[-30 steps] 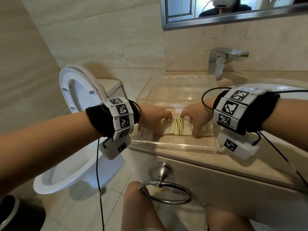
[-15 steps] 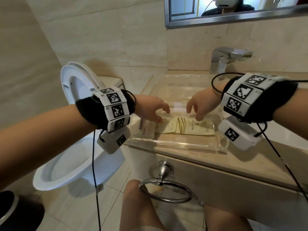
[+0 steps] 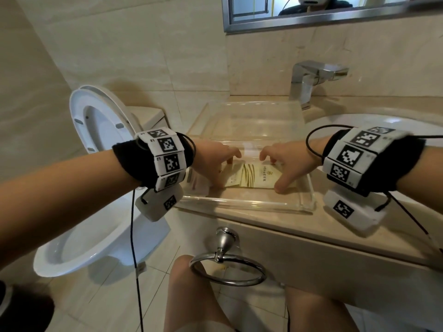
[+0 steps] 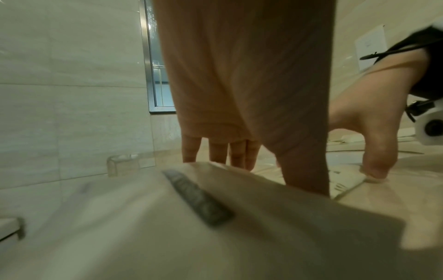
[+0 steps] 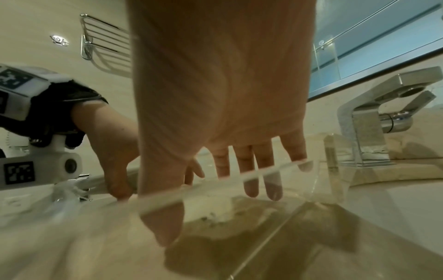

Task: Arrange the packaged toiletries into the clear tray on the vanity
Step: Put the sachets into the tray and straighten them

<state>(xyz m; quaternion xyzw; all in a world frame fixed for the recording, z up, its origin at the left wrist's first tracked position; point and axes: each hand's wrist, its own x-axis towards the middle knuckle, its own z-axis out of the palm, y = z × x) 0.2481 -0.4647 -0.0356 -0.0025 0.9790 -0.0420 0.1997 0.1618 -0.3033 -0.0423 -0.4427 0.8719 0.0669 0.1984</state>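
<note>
Left hand [image 3: 211, 161]: back down in the clear tray [image 3: 244, 204] after lifting half a second ago; fingertips again on the left end of the cream packet [image 3: 254, 176].
Right hand [image 3: 286, 161]: also lowered again; thumb now at the packet's near right edge, fingers spread at its far edge.

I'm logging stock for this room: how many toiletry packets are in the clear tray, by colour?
Cream packet with gold stripes: 1
White packet: 1
Total: 2 in view; the left hand and right hand may hide more.
</note>
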